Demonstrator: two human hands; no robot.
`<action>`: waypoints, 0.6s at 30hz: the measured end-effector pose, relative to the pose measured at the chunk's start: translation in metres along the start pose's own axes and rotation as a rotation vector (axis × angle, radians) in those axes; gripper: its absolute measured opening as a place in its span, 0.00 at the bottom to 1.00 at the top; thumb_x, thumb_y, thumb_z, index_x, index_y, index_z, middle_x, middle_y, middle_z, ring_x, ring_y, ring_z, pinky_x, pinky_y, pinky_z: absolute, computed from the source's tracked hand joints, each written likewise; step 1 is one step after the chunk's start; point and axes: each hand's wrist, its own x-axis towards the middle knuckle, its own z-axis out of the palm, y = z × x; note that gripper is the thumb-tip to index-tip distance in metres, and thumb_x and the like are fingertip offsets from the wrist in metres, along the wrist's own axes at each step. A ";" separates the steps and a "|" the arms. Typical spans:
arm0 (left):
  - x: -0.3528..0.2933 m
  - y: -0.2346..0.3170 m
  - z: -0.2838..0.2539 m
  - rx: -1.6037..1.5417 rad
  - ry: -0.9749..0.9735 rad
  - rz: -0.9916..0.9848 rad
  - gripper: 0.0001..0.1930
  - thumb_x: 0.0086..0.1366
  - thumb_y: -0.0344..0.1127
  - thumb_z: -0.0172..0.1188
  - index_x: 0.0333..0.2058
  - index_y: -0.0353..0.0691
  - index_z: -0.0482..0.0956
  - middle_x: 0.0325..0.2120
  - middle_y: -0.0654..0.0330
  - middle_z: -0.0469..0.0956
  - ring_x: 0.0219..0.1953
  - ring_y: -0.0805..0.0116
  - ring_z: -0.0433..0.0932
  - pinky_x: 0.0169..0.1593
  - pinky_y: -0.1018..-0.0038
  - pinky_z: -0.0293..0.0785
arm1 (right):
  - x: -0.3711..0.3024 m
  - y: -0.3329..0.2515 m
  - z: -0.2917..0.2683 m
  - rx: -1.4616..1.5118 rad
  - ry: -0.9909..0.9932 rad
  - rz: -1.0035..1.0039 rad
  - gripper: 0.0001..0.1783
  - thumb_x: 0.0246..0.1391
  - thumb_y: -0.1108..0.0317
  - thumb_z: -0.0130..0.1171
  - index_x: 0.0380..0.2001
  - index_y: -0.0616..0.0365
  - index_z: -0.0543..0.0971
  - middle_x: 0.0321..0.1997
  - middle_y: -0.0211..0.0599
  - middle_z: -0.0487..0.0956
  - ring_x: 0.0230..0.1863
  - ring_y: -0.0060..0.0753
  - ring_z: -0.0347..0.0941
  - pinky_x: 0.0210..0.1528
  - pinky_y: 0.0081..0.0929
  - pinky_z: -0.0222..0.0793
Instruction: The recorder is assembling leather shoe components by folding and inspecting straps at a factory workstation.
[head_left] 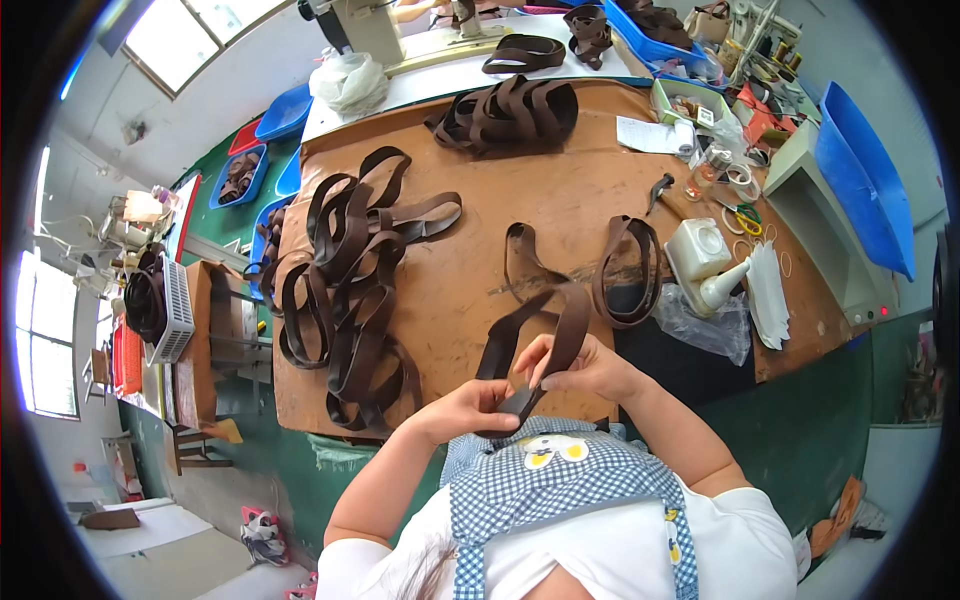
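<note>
Close to my body, at the front edge of the table, I hold a dark brown strap [568,330] that loops forward onto the tabletop. My left hand [470,408] pinches its near end between thumb and fingers. Just to the right, my right hand [590,370] is closed on the same strap, fingertips near the left hand's. Another brown strap loop [628,272] stands on edge beyond my right hand. To the left lies a tangled pile of brown straps [350,270]; a coiled bundle of straps [510,115] rests at the far side.
The brown-topped table [470,260] carries a white squeeze bottle [722,288], a plastic bag [705,325], scissors [745,218] and a hammer-like tool [660,190] on the right. A blue tray [865,180] leans at the far right. Someone's hands show beside a machine [365,35] at the back.
</note>
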 end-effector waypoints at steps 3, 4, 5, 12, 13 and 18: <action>0.000 0.000 0.011 0.203 0.324 0.236 0.10 0.64 0.31 0.61 0.39 0.39 0.69 0.27 0.70 0.71 0.29 0.83 0.70 0.32 0.82 0.68 | 0.004 0.011 -0.001 -0.031 0.130 -0.004 0.04 0.54 0.76 0.61 0.34 0.61 0.82 0.42 0.31 0.77 0.44 0.24 0.73 0.51 0.24 0.68; 0.004 -0.001 0.008 0.243 0.443 0.304 0.10 0.64 0.31 0.61 0.38 0.38 0.67 0.25 0.67 0.71 0.26 0.81 0.69 0.28 0.79 0.68 | 0.007 0.001 0.007 -0.071 0.238 0.015 0.04 0.57 0.75 0.59 0.35 0.60 0.81 0.39 0.29 0.78 0.43 0.21 0.73 0.50 0.22 0.68; 0.005 0.000 0.009 0.364 0.536 0.374 0.11 0.63 0.32 0.61 0.38 0.37 0.67 0.25 0.65 0.71 0.26 0.79 0.70 0.29 0.78 0.68 | 0.010 0.004 0.007 -0.076 0.275 -0.036 0.04 0.58 0.75 0.58 0.36 0.59 0.81 0.37 0.29 0.79 0.44 0.21 0.73 0.50 0.23 0.68; 0.020 0.015 0.030 0.435 0.878 0.529 0.10 0.62 0.28 0.62 0.42 0.33 0.76 0.24 0.65 0.72 0.29 0.80 0.69 0.33 0.80 0.67 | 0.023 0.024 0.007 0.313 0.434 -0.113 0.07 0.64 0.68 0.53 0.40 0.57 0.78 0.37 0.28 0.79 0.44 0.24 0.74 0.50 0.26 0.69; 0.022 0.015 0.029 0.434 0.875 0.530 0.10 0.62 0.28 0.62 0.42 0.33 0.76 0.24 0.65 0.72 0.29 0.80 0.69 0.33 0.80 0.67 | 0.025 0.030 0.003 0.337 0.425 -0.115 0.09 0.66 0.65 0.51 0.40 0.57 0.77 0.36 0.29 0.79 0.44 0.26 0.74 0.51 0.27 0.68; 0.025 0.024 0.031 0.593 0.882 0.738 0.05 0.56 0.22 0.63 0.33 0.31 0.82 0.21 0.62 0.73 0.26 0.75 0.72 0.32 0.78 0.67 | 0.025 0.036 -0.004 0.629 0.230 -0.125 0.10 0.66 0.64 0.51 0.38 0.58 0.77 0.35 0.31 0.79 0.42 0.25 0.74 0.50 0.26 0.68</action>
